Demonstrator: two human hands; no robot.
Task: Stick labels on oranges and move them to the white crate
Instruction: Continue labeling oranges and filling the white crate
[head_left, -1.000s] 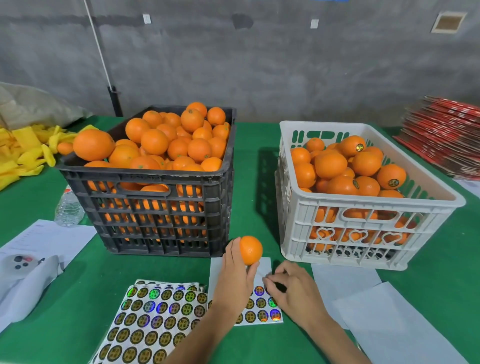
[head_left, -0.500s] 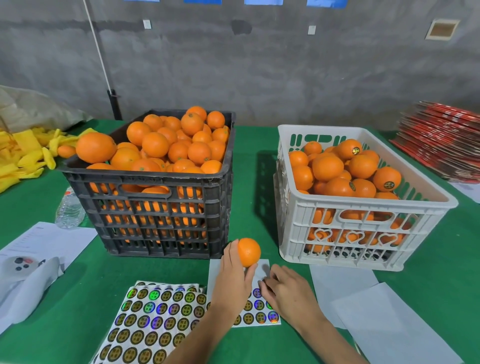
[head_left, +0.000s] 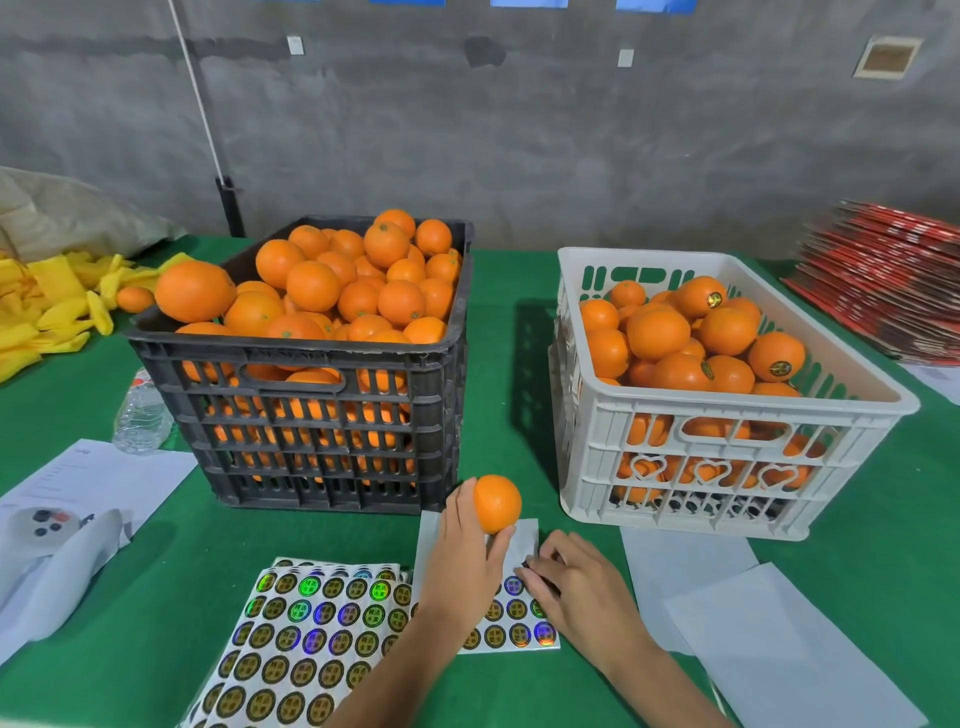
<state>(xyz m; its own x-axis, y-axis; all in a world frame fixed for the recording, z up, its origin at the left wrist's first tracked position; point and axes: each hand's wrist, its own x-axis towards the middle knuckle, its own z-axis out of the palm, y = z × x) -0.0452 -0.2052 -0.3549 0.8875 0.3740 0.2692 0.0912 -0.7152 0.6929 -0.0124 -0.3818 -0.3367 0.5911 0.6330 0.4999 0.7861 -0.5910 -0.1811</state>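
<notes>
White crate (head_left: 727, 457) partly filled with labelled fruit, black crate (head_left: 322, 415) still heaped; left hand (head_left: 465, 551) grips an unlabelled orange (head_left: 497, 503) while right hand (head_left: 576, 587) pinches at the label sheet (head_left: 511, 623).

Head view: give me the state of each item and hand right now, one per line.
Left hand: grips an orange, raised above the sheets.
Orange: held, no label visible.
Right hand: fingers curled at a sticker on the small sticker sheet.
Large sticker sheets: flat, stacked.
Black crate: heaped with oranges.
White crate: partly filled, some labelled.
Water bottle: lying down.
</notes>
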